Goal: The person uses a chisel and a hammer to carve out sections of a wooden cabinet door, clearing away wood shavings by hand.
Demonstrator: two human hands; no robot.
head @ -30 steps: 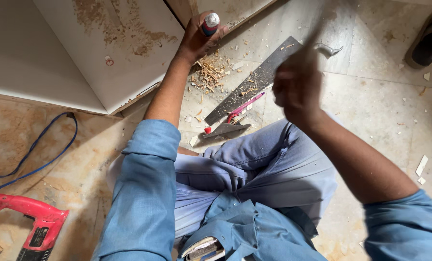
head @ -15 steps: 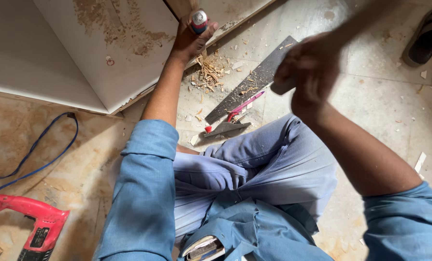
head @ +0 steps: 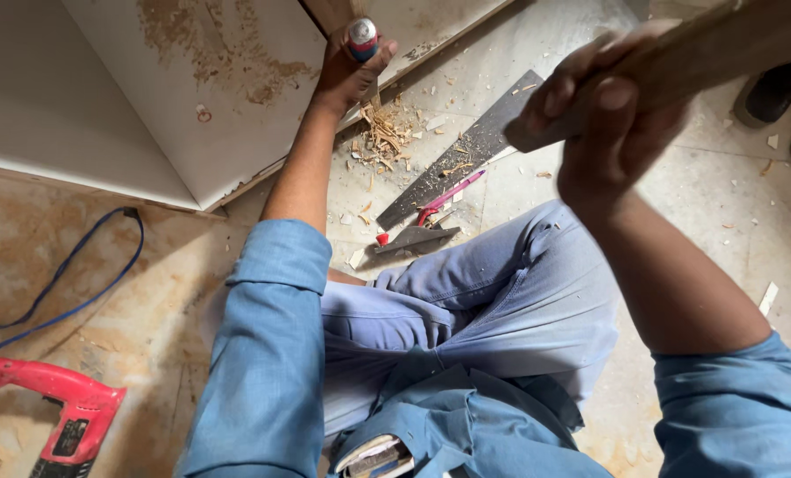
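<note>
Nearest the camera, at six o'clock, a blue shirt and light blue trousers (head: 493, 301) are being worn by the seated person; a small folded object (head: 373, 458) is being carried at the waist, too unclear to identify. At eight o'clock a red power drill (head: 64, 412) is being left lying on the mottled floor (head: 77, 265), with a blue cable (head: 68, 292) curling away toward nine o'clock. At two o'clock the right hand (head: 603, 124) is being held raised close to the lens; its fingers are being wrapped fully shut around a wooden handle (head: 723, 44), which is being blurred as it runs off toward the upper right; the head of that tool cannot be seen. Past the knee, near the centre, a handsaw (head: 453, 159) is being left flat on the pale tile, its dark blade pointing toward one o'clock, with a pink pencil (head: 453, 190) lying across it and a small trowel-like blade (head: 418, 237) just beside it. Farther off, at twelve o'clock, the left hand (head: 347, 75) is being clenched tight around a chisel (head: 362, 37) with a red and white butt end, held upright at the edge of a white board (head: 148, 97); wood shavings (head: 387, 133) are being scattered just below that hand.
</note>
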